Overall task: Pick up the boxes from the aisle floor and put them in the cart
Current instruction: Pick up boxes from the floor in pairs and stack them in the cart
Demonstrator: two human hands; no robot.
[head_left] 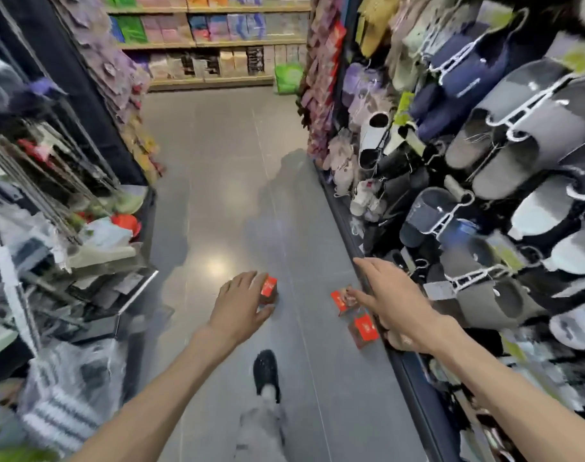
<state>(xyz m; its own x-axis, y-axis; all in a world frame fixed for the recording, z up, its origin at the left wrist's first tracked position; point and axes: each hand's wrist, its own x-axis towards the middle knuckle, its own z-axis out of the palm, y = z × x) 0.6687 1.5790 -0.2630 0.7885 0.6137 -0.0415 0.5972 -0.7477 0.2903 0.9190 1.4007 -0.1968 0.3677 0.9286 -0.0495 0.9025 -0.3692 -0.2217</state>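
Red-and-brown cartons, 3 seen, all on the grey aisle floor point(224, 181) nr its R edge, by the base of the slipper rack point(504, 135).

Box A point(268, 291): furthest from the rack of the three, twd mid-aisle. Left hand point(241, 303) over it, fingers curled round top and near side, thumb low at its front. Looks like contact, but can't tell if the box is off the floor yet.

Box B point(343, 301) and box C point(364, 328): close together, C nearer the camera, both just beside the rack base. Right hand point(389, 303) above them, fingers spread and straight, tips at or just over B; not closed on anything.

Judgement: grasp step, both hands at once. To do well: L hand squeeze opposite faces before lifting, since the carton is small and light and could tip. R hand take B first, thumb and fingers on opposite sides, w/o knocking C into the rack.

Cart not identified w/ certainty; frame blurred at L.
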